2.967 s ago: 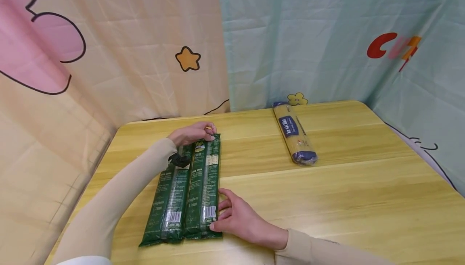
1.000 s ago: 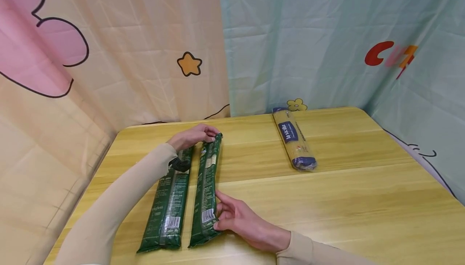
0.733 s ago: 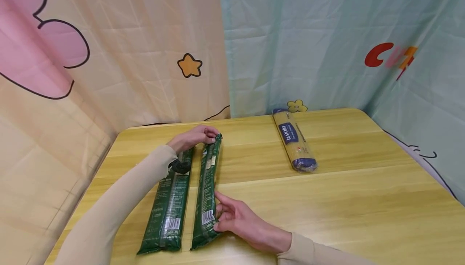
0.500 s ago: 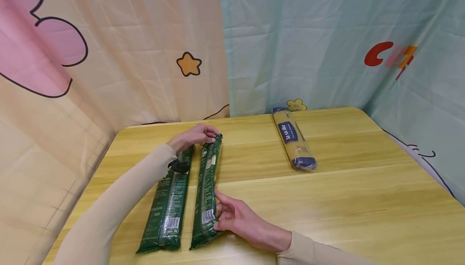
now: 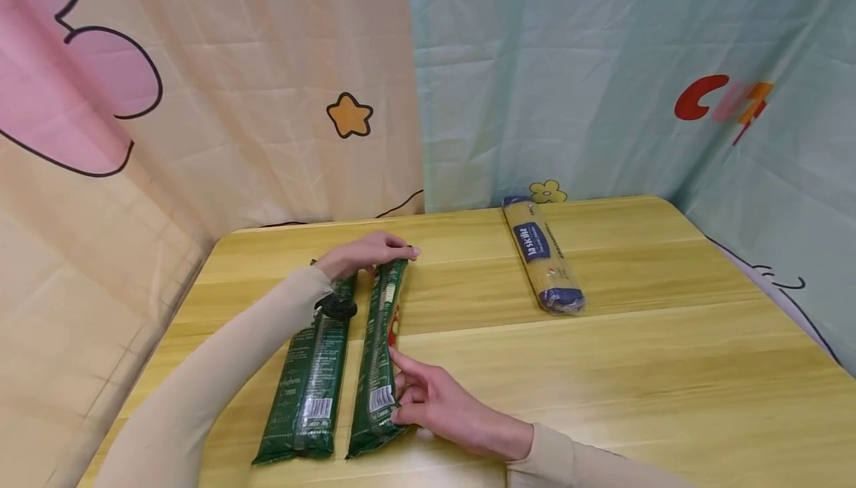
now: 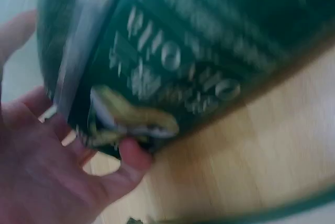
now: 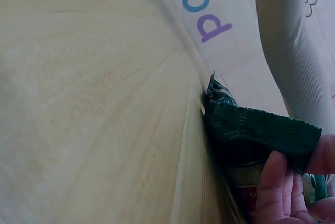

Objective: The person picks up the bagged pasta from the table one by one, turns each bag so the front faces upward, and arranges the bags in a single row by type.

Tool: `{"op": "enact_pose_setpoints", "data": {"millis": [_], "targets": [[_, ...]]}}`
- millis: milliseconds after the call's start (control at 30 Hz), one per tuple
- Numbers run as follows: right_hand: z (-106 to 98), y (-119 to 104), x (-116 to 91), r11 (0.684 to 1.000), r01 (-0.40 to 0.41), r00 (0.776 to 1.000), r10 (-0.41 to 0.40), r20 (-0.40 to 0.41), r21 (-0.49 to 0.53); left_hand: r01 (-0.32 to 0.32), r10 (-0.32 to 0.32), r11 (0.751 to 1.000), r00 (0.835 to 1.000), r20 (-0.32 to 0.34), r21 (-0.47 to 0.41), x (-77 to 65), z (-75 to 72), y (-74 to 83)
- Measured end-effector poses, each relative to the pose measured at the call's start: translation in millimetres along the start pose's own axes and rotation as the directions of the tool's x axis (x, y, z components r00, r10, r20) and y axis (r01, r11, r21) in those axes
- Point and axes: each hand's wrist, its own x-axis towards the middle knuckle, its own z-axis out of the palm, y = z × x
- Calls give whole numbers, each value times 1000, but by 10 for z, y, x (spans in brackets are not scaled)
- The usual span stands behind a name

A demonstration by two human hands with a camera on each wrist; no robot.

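Note:
Two long green spaghetti packets lie lengthwise on the wooden table. The right packet point(image 5: 377, 354) is tilted up on its side, apart from the left packet point(image 5: 304, 391), and a bit of red shows along its right side. My left hand point(image 5: 364, 252) holds its far end; in the left wrist view the thumb point(image 6: 135, 156) lies on the printed face with fingers behind. At the near end, my right hand point(image 5: 441, 406) pinches the packet's right edge. The right wrist view shows those fingers point(image 7: 272, 187) around the crimped green end point(image 7: 261, 130).
A clear packet of yellow pasta with blue ends point(image 5: 538, 254) lies at the back right of the table point(image 5: 602, 369). Printed curtains point(image 5: 281, 87) stand behind and along both sides. A black strap point(image 5: 336, 306) is on the left wrist, over the left packet.
The right spaghetti packet, flat against the left one at first, has been moved apart and tipped onto its side. The left hand's fingers have just shifted slightly right over its far end.

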Motion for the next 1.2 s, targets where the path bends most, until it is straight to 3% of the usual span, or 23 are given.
{"op": "enact_pose_setpoints", "data": {"millis": [100,300,533,767,967,1100,1200], "targets": [[6,-6,6,1000,-6,1000,6,0,-13,28,-29,1000,999,-33,-6,3,58,30],[19,3,11,1000,0,1000,0,-2,-25,61,-70,993,994,-87,-102,18,135,33],[19,34,-13,999,2,1000,-3,-10,-50,50,-59,985,997,-51,-167,-11,128,-5],[18,44,-30,1000,-6,1000,6,6,-11,42,-48,986,998,-37,-160,-33,81,-31],[14,54,-43,1000,2,1000,-2,7,9,65,-81,991,986,-147,-116,-124,59,11],[-1,55,-53,999,4,1000,-5,-16,-42,62,-75,996,970,-231,-61,-195,78,56],[-7,59,-64,996,14,999,-17,-38,-92,83,-81,997,963,-257,-4,-244,99,91]]}}
